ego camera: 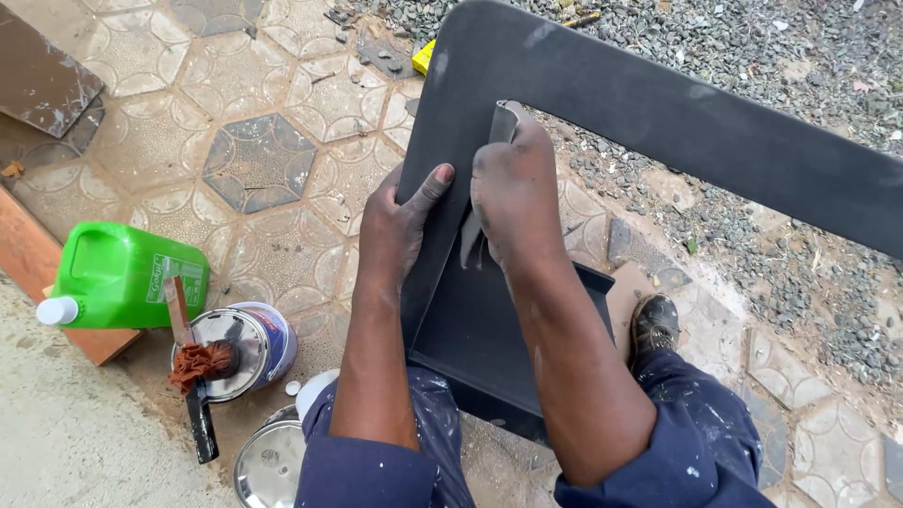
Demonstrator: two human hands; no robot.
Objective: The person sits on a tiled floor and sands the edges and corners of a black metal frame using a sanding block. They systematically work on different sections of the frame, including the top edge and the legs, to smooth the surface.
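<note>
A dark grey frame [658,113] with a matt painted surface is being propped upright between the knees, over the patterned paving [273,103]. It is being steadied by the left hand [395,226], whose fingers are being wrapped around its vertical bar. A folded piece of grey sandpaper [503,122] is being pressed flat against the same bar by the right hand [513,193], with the fingers kept together on it. The frame is judged stiff and rather heavy, best gripped at the bars; the sandpaper is thin and flexible. A green plastic jug [118,273] and an open paint tin [245,343] with a brush [193,362] are lying near.
</note>
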